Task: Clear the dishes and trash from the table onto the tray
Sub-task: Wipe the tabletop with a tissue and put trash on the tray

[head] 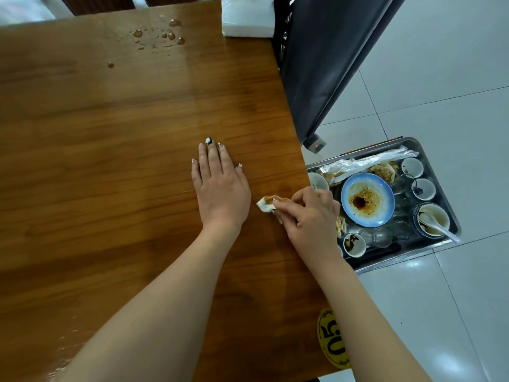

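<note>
My left hand (220, 186) lies flat on the wooden table (124, 161), fingers straight, holding nothing. My right hand (308, 213) pinches a stained, crumpled napkin (265, 204) against the tabletop near the table's right edge. Beyond that edge and lower down stands a metal tray (451, 216). It holds a blue plate (367, 199) smeared with brown sauce, several small white cups (412, 167), a bowl with a white spoon (433, 219), clear glasses (382, 237), plastic wrappers (366, 162) and used napkins.
Drops of liquid (158, 35) lie on the table at the far side. A white tissue pack (248, 16) stands at the far right corner. A dark chair back (330, 64) leans beside the table. A yellow number sticker (332, 340) marks the near right edge. White tiled floor (454, 92) lies to the right.
</note>
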`<state>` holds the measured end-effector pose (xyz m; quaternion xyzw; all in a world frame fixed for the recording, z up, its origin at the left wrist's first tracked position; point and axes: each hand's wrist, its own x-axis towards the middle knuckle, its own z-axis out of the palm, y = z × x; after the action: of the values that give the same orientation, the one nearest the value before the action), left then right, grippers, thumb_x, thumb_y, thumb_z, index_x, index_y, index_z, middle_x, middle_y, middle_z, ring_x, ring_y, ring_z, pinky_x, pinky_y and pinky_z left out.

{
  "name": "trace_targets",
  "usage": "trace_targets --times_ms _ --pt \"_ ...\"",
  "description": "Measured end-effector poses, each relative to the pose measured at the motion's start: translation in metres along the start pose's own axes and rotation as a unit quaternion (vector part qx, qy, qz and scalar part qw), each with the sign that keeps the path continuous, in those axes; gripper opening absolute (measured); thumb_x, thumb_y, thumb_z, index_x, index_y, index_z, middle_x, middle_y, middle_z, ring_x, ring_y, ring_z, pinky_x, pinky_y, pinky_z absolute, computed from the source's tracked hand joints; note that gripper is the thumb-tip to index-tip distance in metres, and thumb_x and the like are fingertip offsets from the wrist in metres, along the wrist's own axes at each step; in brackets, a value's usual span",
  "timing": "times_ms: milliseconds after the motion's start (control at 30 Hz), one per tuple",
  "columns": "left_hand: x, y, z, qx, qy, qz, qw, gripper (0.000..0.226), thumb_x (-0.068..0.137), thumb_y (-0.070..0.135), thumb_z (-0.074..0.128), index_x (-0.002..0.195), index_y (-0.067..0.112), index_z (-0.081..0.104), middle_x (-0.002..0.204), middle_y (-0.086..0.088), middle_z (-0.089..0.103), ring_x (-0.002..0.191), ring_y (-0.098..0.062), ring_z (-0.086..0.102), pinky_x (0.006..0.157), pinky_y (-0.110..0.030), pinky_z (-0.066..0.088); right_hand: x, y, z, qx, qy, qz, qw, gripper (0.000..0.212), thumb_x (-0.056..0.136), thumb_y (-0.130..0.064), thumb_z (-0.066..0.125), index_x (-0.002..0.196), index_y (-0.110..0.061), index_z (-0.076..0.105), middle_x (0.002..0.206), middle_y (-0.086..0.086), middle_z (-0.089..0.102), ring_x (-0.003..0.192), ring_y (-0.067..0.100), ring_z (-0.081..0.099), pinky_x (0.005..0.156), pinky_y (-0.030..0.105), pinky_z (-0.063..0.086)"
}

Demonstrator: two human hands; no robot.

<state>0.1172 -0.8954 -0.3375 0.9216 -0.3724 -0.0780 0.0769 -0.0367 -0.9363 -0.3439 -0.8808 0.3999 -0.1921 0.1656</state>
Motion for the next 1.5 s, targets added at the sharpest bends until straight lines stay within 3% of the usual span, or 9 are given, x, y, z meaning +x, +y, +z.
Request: trace_targets --times_ms 167,267,333,467,733,867,1100,1300,1500 --pt "-0.001 0.001 -0.001 -0.013 -0.013 -0.006 1.0 0.054 0.104 0.031 0.019 0.152 0.008 0.01 0.161 -0.009 0.005 0.148 -0.021 -0.005 0.118 -0.036 -0.006 0.052 -0.011 0.012 0.009 -0.001 0.009 1.0 0.012 0.079 -0.024 0.073 0.09 -0.021 0.077 0.083 0.002 0.057 0.088 0.025 0.044 0.074 0.037 0.032" --pt "0.002 -0.002 -0.005 -0.058 -0.019 -0.013 0.998 0.051 0.104 0.027 0.022 0.152 0.011 0.014 0.161 -0.005 0.006 0.148 -0.017 -0.006 0.115 -0.03 -0.011 0.079 -0.019 0.009 0.001 -0.064 0.027 0.998 0.016 0.087 -0.026 0.067 0.1 -0.022 0.076 0.09 0.0 0.055 0.098 0.028 0.045 0.081 0.038 0.029" --pt "0.002 -0.005 -0.008 -0.096 -0.029 -0.016 0.995 0.051 0.103 0.026 0.027 0.152 0.013 0.018 0.161 -0.003 0.007 0.148 -0.015 -0.006 0.115 -0.028 -0.012 0.089 -0.023 0.006 0.055 -0.091 0.072 0.992 0.021 0.091 -0.031 0.062 0.107 -0.024 0.073 0.094 -0.006 0.05 0.104 0.022 0.042 0.088 0.035 0.029" --pt "0.005 -0.008 -0.021 -0.139 -0.043 -0.029 0.989 0.05 0.102 0.026 0.035 0.149 0.013 0.026 0.16 -0.005 0.012 0.148 -0.017 0.0 0.118 -0.03 -0.001 0.113 -0.035 0.001 0.249 -0.074 0.153 0.954 0.02 0.089 -0.03 0.064 0.108 -0.025 0.071 0.091 -0.014 0.049 0.105 0.019 0.047 0.094 0.038 0.044" --pt "0.044 -0.061 -0.062 -0.192 -0.01 -0.088 0.977 0.05 0.102 0.027 0.035 0.149 0.014 0.028 0.159 -0.005 0.018 0.148 -0.018 0.006 0.118 -0.035 0.01 0.159 -0.088 0.015 0.284 -0.09 0.156 0.942 0.02 0.089 -0.027 0.065 0.107 -0.022 0.071 0.096 -0.011 0.053 0.104 0.019 0.05 0.089 0.038 0.05" --pt "0.076 -0.108 -0.083 -0.186 -0.007 -0.115 0.976 0.051 0.102 0.027 0.036 0.149 0.012 0.027 0.158 -0.007 0.019 0.147 -0.019 0.008 0.118 -0.036 0.012 0.17 -0.121 0.024 0.269 -0.095 0.149 0.947 0.017 0.089 -0.026 0.065 0.105 -0.022 0.072 0.092 -0.011 0.052 0.103 0.016 0.047 0.082 0.026 0.046" --pt "0.136 -0.175 -0.103 -0.168 -0.026 -0.133 0.976 0.054 0.102 0.029 0.035 0.15 0.007 0.021 0.159 -0.01 0.014 0.148 -0.021 0.005 0.121 -0.036 0.009 0.21 -0.175 0.055 0.206 -0.072 0.137 0.966 0.021 0.092 -0.025 0.062 0.109 -0.019 0.071 0.099 -0.005 0.051 0.1 0.01 0.038 0.08 0.021 0.037" --pt "0.199 -0.198 -0.092 -0.134 -0.028 -0.104 0.985 0.057 0.103 0.031 0.028 0.152 0.007 0.012 0.161 -0.008 0.004 0.148 -0.02 -0.002 0.119 -0.033 0.0 0.254 -0.212 0.105 0.119 -0.086 0.056 0.988 0.021 0.092 -0.027 0.061 0.107 -0.018 0.072 0.101 -0.005 0.055 0.103 0.015 0.042 0.088 0.032 0.039" --pt "0.229 -0.211 -0.069 -0.075 0.008 -0.098 0.992 0.056 0.103 0.032 0.018 0.152 0.006 0.009 0.161 -0.009 0.0 0.148 -0.019 -0.006 0.12 -0.033 -0.002 0.296 -0.226 0.15 0.025 -0.127 -0.068 0.989 0.023 0.093 -0.025 0.06 0.112 -0.029 0.071 0.103 0.0 0.061 0.103 0.025 0.046 0.08 0.033 0.03"
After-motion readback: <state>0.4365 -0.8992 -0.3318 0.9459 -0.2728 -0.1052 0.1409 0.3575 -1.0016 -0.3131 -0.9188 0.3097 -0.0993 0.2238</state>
